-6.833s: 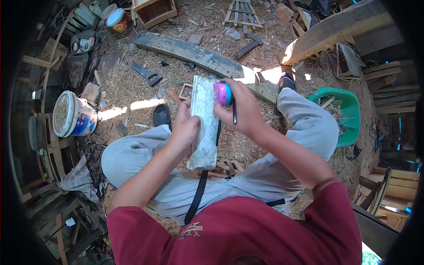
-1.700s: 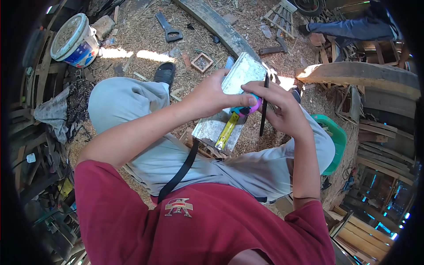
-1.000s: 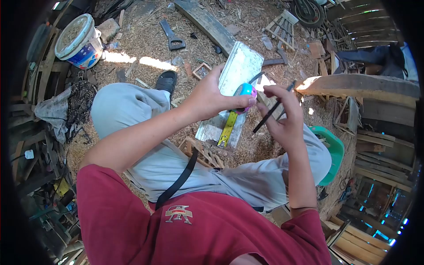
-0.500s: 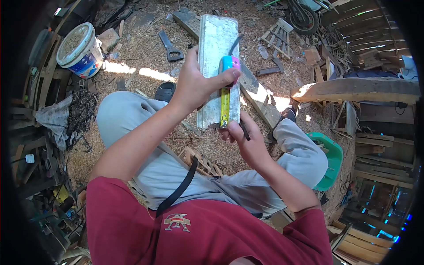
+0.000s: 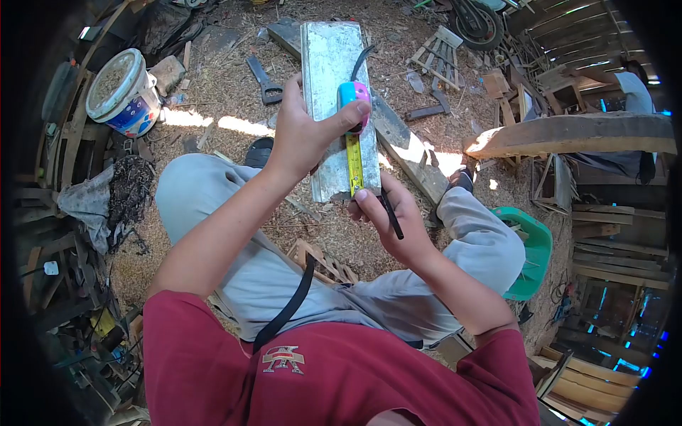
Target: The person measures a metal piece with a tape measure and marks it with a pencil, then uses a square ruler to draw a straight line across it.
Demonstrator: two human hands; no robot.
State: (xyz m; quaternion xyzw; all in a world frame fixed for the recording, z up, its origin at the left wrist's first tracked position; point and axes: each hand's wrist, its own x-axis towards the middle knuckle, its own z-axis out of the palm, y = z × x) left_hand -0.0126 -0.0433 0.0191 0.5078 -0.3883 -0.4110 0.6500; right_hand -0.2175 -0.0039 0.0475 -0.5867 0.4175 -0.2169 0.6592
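Note:
A worn, whitish board (image 5: 330,60) is held up in front of me, its long side pointing away. My left hand (image 5: 302,131) grips its left edge, the thumb pressing a blue-and-pink tape measure (image 5: 347,94) onto its face. The yellow blade (image 5: 354,165) runs along the board to the near end. There my right hand (image 5: 398,216) pinches the blade's tip and the board's end, thumb on top. A thin black pencil or pen (image 5: 391,214) sticks out between the right-hand fingers. Fingers under the board are hidden.
A handsaw (image 5: 263,79) lies on the shavings-covered floor near a plank (image 5: 405,145). A lidded bucket (image 5: 122,92) stands left, a green tub (image 5: 533,264) right. A thick beam (image 5: 568,138) juts in from the right. Scrap wood is piled on both sides.
The board, tape measure and both hands have shifted slightly left in view. My right thumb now lies over the blade's tip, where before it was beside it.

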